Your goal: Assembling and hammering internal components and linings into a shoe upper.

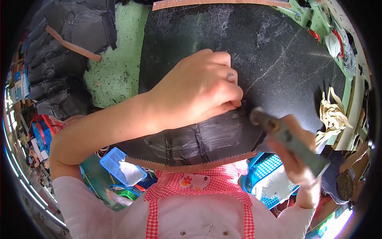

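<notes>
My left hand [203,87] is closed, its knuckles up, with the curled fingertips down at the upper edge of a black leather piece [217,135]. What lies under the fingers is hidden. That leather piece has a tan zigzag-cut strip along its near edge and faint glue-like smears. Beneath it is a dark slab [274,59] with scratches and whitish residue. My right hand [294,147] is wrapped round a hammer [292,141], blurred by motion. The hammer's round face is just right of my left fingertips, above the leather's right end.
More black leather pieces [59,75] overlap in a row on the green table [115,75] at left. A bundle of cream strips [332,113] lies at the slab's right edge. Blue baskets [119,165] stand below the table edge, near my lap. Another person's arm [354,159] shows at far right.
</notes>
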Demonstrator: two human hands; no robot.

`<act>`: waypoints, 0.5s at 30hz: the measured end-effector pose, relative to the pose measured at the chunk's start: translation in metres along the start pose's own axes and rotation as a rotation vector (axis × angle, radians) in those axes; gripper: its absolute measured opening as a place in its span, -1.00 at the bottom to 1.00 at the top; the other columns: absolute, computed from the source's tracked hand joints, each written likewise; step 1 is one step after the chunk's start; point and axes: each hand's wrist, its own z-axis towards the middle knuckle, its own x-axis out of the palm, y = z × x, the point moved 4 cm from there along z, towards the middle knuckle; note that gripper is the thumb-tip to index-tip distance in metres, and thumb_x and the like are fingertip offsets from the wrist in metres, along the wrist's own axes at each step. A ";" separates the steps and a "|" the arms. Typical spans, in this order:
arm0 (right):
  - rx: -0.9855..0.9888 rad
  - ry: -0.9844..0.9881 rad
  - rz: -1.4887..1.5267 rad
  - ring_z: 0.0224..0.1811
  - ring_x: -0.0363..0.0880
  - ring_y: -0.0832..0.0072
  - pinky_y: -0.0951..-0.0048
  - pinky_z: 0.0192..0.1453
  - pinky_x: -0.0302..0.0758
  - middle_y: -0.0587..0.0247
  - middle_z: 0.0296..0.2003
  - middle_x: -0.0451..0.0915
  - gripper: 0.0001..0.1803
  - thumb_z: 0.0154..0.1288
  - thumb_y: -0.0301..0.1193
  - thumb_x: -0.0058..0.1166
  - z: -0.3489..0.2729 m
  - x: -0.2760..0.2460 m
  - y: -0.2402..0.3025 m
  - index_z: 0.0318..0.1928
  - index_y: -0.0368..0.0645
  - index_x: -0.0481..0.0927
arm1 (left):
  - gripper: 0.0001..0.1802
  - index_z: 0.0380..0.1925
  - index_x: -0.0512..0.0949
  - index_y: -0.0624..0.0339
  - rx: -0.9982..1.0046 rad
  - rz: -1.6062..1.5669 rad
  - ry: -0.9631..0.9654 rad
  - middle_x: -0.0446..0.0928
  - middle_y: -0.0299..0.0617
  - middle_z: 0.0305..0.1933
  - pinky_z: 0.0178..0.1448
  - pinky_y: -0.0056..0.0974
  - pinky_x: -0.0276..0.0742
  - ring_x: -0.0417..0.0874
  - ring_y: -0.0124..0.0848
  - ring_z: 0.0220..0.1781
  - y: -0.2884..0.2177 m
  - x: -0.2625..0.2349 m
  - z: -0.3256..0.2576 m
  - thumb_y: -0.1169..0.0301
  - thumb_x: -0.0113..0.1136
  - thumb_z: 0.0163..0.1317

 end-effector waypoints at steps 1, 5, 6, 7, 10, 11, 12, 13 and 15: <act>0.082 -0.098 -0.064 -0.36 0.72 -0.05 0.23 -0.35 0.58 -0.02 -0.38 0.66 -0.73 0.29 -0.45 0.32 -0.003 -0.008 0.007 -0.08 -0.18 0.52 | -0.83 -0.42 0.71 0.05 0.066 0.035 -0.049 0.62 -0.41 -0.32 -0.13 -0.22 0.44 0.58 -0.36 -0.17 -0.004 0.000 -0.001 0.37 0.48 -0.07; -0.113 -0.166 -0.110 -0.41 0.70 0.03 0.33 -0.42 0.55 0.05 -0.43 0.57 -0.79 0.35 -0.54 0.20 0.005 0.003 0.016 -0.06 -0.25 0.49 | -0.83 -0.44 0.70 0.06 0.225 0.198 -0.141 0.58 -0.38 -0.32 -0.23 -0.25 0.45 0.57 -0.33 -0.20 -0.014 0.001 -0.006 0.41 0.42 -0.12; -0.080 -0.020 -0.101 -0.41 0.62 0.27 0.37 -0.39 0.50 0.09 -0.39 0.59 -0.76 0.41 -0.53 0.14 0.014 0.003 0.014 0.04 -0.32 0.51 | -0.81 -0.42 0.69 0.07 0.242 0.192 -0.142 0.59 -0.36 -0.30 -0.22 -0.25 0.46 0.58 -0.32 -0.20 -0.016 0.001 -0.006 0.41 0.38 -0.14; -0.050 0.130 -0.090 -0.40 0.55 0.52 0.41 -0.35 0.44 0.13 -0.35 0.62 -0.71 0.47 -0.53 0.08 0.021 0.005 0.013 0.13 -0.38 0.53 | -0.81 -0.42 0.69 0.07 0.237 0.194 -0.141 0.59 -0.36 -0.30 -0.22 -0.25 0.46 0.58 -0.32 -0.20 -0.017 0.003 -0.009 0.41 0.38 -0.14; 0.051 -0.201 0.004 -0.50 0.42 0.61 0.43 -0.45 0.35 0.20 -0.47 0.54 -0.86 0.43 -0.59 0.08 0.024 -0.003 0.019 -0.04 -0.29 0.52 | -0.76 -0.37 0.67 0.06 0.274 0.244 -0.198 0.59 -0.36 -0.29 -0.19 -0.22 0.46 0.58 -0.32 -0.20 -0.021 0.005 -0.011 0.40 0.41 -0.14; -0.006 -0.146 -0.040 -0.54 0.43 0.56 0.41 -0.48 0.34 0.13 -0.47 0.53 -0.92 0.42 -0.60 0.08 0.022 0.007 0.019 -0.12 -0.27 0.49 | -0.76 -0.37 0.67 0.06 0.275 0.239 -0.201 0.59 -0.36 -0.29 -0.19 -0.22 0.46 0.58 -0.32 -0.20 -0.020 0.004 -0.012 0.40 0.41 -0.14; -0.070 -0.065 -0.150 -0.56 0.43 0.49 0.40 -0.48 0.34 0.09 -0.46 0.51 -0.89 0.42 -0.59 0.11 0.021 0.016 0.018 -0.10 -0.28 0.49 | -0.74 -0.37 0.68 0.04 0.180 0.163 -0.196 0.59 -0.37 -0.30 -0.18 -0.20 0.46 0.58 -0.32 -0.19 -0.016 0.000 -0.012 0.40 0.44 -0.18; -0.139 0.017 -0.256 -0.58 0.43 0.41 0.39 -0.49 0.34 0.06 -0.44 0.50 -0.87 0.41 -0.59 0.13 0.020 0.023 0.018 -0.09 -0.28 0.50 | -0.72 -0.38 0.69 0.02 0.083 0.091 -0.189 0.59 -0.38 -0.30 -0.16 -0.18 0.46 0.58 -0.32 -0.19 -0.011 -0.004 -0.015 0.41 0.46 -0.21; -0.190 0.018 -0.170 -0.53 0.58 0.04 0.28 -0.45 0.39 -0.02 -0.34 0.49 -0.81 0.37 -0.58 0.19 0.028 0.010 0.023 -0.07 -0.28 0.49 | -0.70 -0.39 0.71 -0.04 -0.018 0.024 -0.185 0.58 -0.42 -0.29 -0.11 -0.16 0.43 0.57 -0.33 -0.17 -0.005 -0.005 -0.020 0.40 0.50 -0.25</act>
